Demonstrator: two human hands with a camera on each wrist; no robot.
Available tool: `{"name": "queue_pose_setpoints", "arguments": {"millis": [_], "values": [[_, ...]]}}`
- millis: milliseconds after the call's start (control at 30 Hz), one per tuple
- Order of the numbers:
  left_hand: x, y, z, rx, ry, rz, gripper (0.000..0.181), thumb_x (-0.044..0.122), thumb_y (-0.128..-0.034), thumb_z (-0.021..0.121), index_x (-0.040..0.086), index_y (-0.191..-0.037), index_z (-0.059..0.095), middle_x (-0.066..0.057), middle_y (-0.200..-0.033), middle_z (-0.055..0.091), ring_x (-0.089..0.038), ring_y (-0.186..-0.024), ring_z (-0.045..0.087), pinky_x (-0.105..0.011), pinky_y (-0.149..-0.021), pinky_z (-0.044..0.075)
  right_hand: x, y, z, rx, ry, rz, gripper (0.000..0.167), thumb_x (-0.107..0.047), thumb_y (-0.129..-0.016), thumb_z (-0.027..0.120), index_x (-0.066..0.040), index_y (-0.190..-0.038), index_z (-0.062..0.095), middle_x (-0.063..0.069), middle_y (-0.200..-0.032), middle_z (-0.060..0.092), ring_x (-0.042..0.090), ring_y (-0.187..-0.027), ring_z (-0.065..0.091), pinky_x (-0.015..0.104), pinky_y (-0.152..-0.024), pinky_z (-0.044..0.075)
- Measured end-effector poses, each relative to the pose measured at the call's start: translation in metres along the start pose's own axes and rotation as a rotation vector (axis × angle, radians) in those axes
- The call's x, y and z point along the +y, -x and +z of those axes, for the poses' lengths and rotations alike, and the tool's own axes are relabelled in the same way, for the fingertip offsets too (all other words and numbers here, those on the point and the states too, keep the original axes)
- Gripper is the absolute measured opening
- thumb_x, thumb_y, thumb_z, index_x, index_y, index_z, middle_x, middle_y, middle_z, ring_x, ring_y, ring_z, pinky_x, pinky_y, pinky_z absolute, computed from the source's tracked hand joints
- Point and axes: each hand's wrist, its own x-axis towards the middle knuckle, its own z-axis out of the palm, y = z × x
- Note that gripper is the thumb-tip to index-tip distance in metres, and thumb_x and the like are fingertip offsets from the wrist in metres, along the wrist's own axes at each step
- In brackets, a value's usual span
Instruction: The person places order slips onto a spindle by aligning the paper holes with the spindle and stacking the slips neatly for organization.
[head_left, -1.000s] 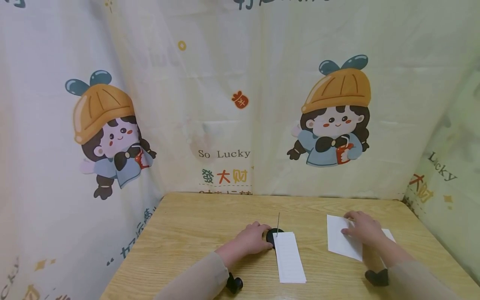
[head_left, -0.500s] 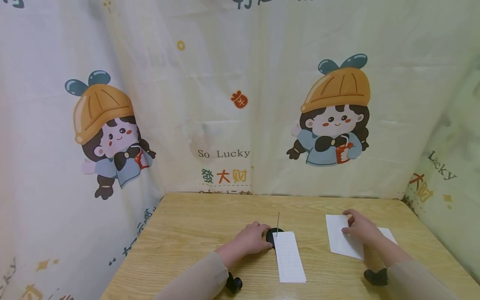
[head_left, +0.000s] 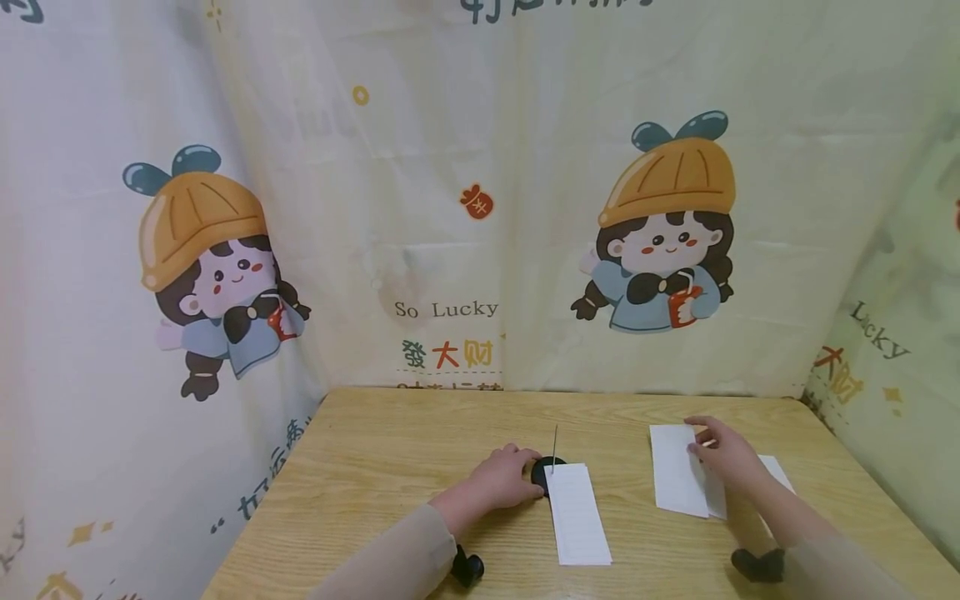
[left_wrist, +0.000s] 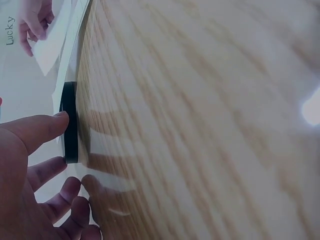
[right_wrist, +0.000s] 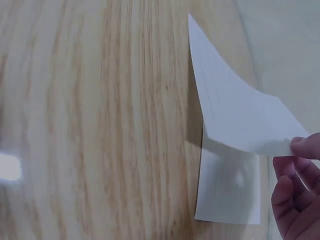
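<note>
In the head view a black round base point(head_left: 541, 475) with an upright thin spike carries white paper slips point(head_left: 580, 517), which hang toward the table's front. My left hand point(head_left: 504, 477) grips the base's left edge; the left wrist view shows the thumb on the black disc point(left_wrist: 71, 122). At the right, my right hand point(head_left: 726, 454) pinches a white sheet point(head_left: 677, 471) by its upper right side. That sheet point(right_wrist: 240, 110) curves up off the table in the right wrist view, over another white paper point(right_wrist: 227, 190) lying flat.
The wooden table point(head_left: 420, 425) ends at a printed curtain point(head_left: 540, 250) behind it. Another white paper point(head_left: 776, 471) shows beyond my right forearm. Black pieces point(head_left: 468, 567) sit at both sleeves.
My right hand has shifted slightly, lifting the pinched sheet and moving it a little left, so paper beneath its right edge now shows. My left hand stays on the base.
</note>
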Motion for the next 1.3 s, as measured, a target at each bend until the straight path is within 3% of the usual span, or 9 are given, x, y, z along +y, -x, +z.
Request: {"name": "queue_pose_setpoints", "arguments": {"millis": [367,800,1300], "values": [[-0.001,0.001,0.002,0.003,-0.014,-0.003,0.055,0.044,-0.0845,0.076,0.027,-0.134,0.06,-0.003,-0.114,0.057,-0.02,-0.098,0.053,-0.038,-0.083,0.049,-0.017,0.018,0.001,0.005,-0.143,-0.035,0.052,-0.013,-0.098,0.062,0.001,-0.143,0.041,0.02,-0.111,0.059,0.025,-0.091,0.061,0.033,-0.064,0.051],[0.0,0.005,0.002,0.019,-0.031,0.013,0.055,0.045,-0.0856,0.075,0.026,-0.135,0.059,-0.004,-0.115,0.056,-0.021,-0.099,0.053,-0.038,-0.084,0.049,-0.032,0.02,0.01,0.002,-0.206,-0.055,0.052,-0.011,-0.097,0.063,-0.002,-0.144,0.043,0.019,-0.111,0.059,0.02,-0.081,0.06,0.03,-0.065,0.052],[0.0,0.004,0.005,0.037,-0.034,0.013,0.054,0.045,-0.0854,0.075,0.027,-0.134,0.06,-0.004,-0.116,0.056,-0.021,-0.1,0.054,-0.039,-0.085,0.048,-0.064,0.02,0.017,-0.028,-0.391,-0.14,0.052,-0.012,-0.096,0.065,-0.001,-0.143,0.044,0.019,-0.106,0.057,0.016,-0.078,0.061,0.034,-0.066,0.054]]}}
